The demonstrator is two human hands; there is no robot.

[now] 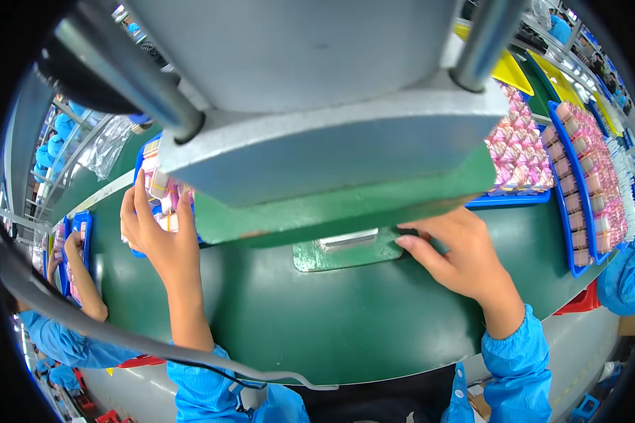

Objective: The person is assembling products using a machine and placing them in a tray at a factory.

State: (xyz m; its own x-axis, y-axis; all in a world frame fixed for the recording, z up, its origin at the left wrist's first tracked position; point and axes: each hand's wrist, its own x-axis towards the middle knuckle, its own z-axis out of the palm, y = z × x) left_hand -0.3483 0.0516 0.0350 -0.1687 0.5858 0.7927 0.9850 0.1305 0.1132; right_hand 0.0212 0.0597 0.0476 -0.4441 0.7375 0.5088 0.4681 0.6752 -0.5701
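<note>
My left hand (159, 243) reaches to the blue tray (138, 163) at the left, its fingers spread around pink-and-white wrapped blocks (168, 201). Whether its fingertips press on a block is hard to tell. At the right, my right hand (458, 250) pinches with thumb and forefinger at the right end of a small green plate (314, 261) on the table. On that plate lies a flat silvery-white piece (349, 239), partly hidden. Above it hangs the press head (331, 166), a thick metal block with a green underside, covering part of the plate.
Two metal rods (483, 56) flank the press. A grey cable (120, 328) curves across the left front. Blue trays (568, 204) of pink wrapped blocks stand at the right. A co-worker's arm (88, 285) reaches to other trays at the far left. The green table (317, 317) curves toward me.
</note>
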